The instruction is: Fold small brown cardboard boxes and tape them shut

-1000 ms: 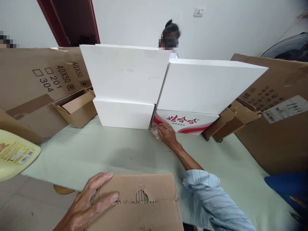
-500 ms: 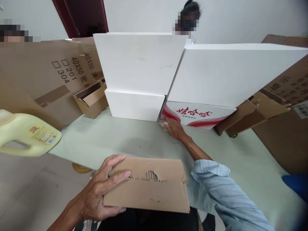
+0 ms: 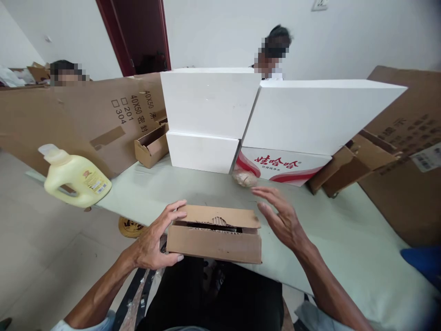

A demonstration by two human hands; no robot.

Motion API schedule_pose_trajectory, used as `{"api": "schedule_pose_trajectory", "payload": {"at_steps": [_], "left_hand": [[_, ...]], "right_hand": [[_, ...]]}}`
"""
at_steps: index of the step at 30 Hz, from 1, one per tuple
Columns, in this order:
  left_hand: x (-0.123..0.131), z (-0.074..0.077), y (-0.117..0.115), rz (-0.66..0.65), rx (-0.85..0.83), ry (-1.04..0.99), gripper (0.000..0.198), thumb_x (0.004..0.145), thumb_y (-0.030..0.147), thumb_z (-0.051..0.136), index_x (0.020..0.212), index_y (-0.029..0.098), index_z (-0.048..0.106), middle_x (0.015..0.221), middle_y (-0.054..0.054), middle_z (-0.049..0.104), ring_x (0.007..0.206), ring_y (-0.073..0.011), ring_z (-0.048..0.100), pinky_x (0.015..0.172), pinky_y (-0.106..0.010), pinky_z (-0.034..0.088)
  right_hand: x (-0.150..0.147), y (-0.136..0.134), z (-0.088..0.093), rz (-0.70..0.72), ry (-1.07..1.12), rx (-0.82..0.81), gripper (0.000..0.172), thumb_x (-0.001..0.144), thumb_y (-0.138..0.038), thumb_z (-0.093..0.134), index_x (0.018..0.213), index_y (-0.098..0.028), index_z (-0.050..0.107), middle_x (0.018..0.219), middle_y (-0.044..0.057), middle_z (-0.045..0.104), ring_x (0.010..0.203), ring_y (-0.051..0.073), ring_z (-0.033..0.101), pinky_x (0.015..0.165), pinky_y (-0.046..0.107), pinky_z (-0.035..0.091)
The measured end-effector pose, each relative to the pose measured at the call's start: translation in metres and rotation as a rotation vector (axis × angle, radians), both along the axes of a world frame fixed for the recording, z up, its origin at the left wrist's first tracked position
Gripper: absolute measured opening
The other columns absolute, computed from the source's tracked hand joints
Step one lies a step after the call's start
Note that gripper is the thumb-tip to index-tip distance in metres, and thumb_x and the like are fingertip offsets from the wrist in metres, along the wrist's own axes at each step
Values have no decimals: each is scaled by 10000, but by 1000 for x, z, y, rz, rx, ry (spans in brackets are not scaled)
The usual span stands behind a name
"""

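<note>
A brown cardboard box [image 3: 215,248] rests at the table's near edge, its two top flaps slightly parted along a torn seam. My left hand [image 3: 156,241] grips its left end, fingers on the far side and thumb on the near side. My right hand [image 3: 280,216] hovers just beyond the box's right end, holding nothing, fingers stretched and apart from the thumb. Past those fingertips a crumpled clear plastic bundle [image 3: 245,178] lies against the red-and-white carton [image 3: 282,165]. Inside the box only a dark gap shows.
White boxes [image 3: 206,103] stand stacked along the back of the table [image 3: 344,230]. A yellow jug [image 3: 79,179] and a small open carton [image 3: 151,147] are at left. Large cardboard sheets [image 3: 409,151] flank both sides. Two people sit beyond the boxes.
My right hand has drawn back from the plastic bundle, leaving it by the carton. The box's top flaps have parted. My left hand keeps its hold. The view has shifted.
</note>
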State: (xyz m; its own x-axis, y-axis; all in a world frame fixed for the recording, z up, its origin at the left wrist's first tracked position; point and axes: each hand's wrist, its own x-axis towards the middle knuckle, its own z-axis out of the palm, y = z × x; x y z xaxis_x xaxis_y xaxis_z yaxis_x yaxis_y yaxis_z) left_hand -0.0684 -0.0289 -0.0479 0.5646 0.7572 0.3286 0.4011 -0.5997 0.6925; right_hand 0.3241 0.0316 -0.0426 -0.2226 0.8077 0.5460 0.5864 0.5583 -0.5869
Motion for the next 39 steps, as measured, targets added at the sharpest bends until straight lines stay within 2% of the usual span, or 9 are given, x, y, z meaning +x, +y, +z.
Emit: {"api": "schedule_pose_trajectory", "payload": {"at_steps": [5, 12, 14, 17, 21, 24, 27, 31, 39], "left_hand": [[-1, 4, -5, -2, 87, 1, 802, 783, 137, 778, 1499, 254, 437, 1709, -211, 282, 1581, -392, 341, 1244, -616, 367], [-5, 12, -8, -20, 99, 75, 609, 795, 169, 840, 1347, 255, 600, 1705, -180, 300, 1561, -384, 381, 1231, -556, 415], [-8, 15, -6, -38, 74, 107, 732, 792, 273, 885, 1451, 263, 569, 1705, -186, 295, 1561, -403, 376, 1229, -564, 424], [-10, 20, 0, -62, 46, 139, 1041, 775, 516, 909, 1633, 266, 376, 1693, -212, 296, 1556, -430, 365, 1235, -598, 409], [-12, 29, 5, -73, -28, 214, 1201, 718, 654, 903, 1671, 257, 290, 1630, -211, 344, 1508, -441, 396, 1217, -611, 413], [-11, 38, 7, -100, -79, 290, 1206, 697, 609, 931, 1672, 280, 302, 1572, -184, 396, 1447, -427, 451, 1170, -605, 458], [-10, 46, 10, -158, -96, 329, 1182, 687, 526, 950, 1670, 319, 328, 1577, -152, 405, 1437, -414, 467, 1165, -577, 472], [-10, 54, 13, -192, -108, 397, 1248, 619, 453, 986, 1674, 359, 326, 1584, -118, 407, 1443, -415, 469, 1164, -548, 482], [-14, 58, 15, -204, -136, 397, 1096, 644, 587, 961, 1553, 306, 416, 1540, -143, 404, 1378, -399, 502, 1097, -514, 518]], "right_hand": [[-19, -75, 23, 153, -130, 121, 352, 1015, -494, 691, 1329, -336, 691, 1316, 119, 697, 1265, 344, 637, 1050, 522, 543], [-34, -106, 16, 92, -215, 336, 194, 1020, -232, 708, 1208, -207, 665, 1230, 143, 672, 1123, 284, 650, 926, 438, 553], [-37, -114, 17, 84, -217, 337, 120, 1011, -182, 703, 1123, -213, 671, 1198, 123, 679, 1092, 266, 649, 899, 407, 555], [-41, -125, 20, 114, -219, 335, 117, 993, -112, 696, 1050, -211, 669, 1177, 105, 699, 1055, 245, 645, 871, 375, 552], [-44, -129, 26, 235, -248, 285, 111, 1015, -90, 642, 1038, -194, 673, 1239, 109, 725, 934, 206, 639, 798, 349, 540], [-46, -123, 34, 317, -297, 237, 122, 1055, -125, 581, 1021, -199, 672, 1269, 111, 738, 939, 200, 679, 825, 358, 545], [-47, -116, 44, 376, -377, 171, 175, 1067, -170, 560, 1174, -218, 690, 1256, 97, 753, 1067, 225, 713, 936, 381, 552], [-50, -111, 52, 396, -479, 72, 312, 1028, -201, 598, 1333, -230, 658, 1185, 86, 755, 1102, 266, 706, 887, 385, 573], [-40, -116, 27, 279, -389, 258, 348, 1066, -332, 616, 1379, -180, 608, 1179, 141, 696, 1067, 273, 673, 845, 376, 593]]}}
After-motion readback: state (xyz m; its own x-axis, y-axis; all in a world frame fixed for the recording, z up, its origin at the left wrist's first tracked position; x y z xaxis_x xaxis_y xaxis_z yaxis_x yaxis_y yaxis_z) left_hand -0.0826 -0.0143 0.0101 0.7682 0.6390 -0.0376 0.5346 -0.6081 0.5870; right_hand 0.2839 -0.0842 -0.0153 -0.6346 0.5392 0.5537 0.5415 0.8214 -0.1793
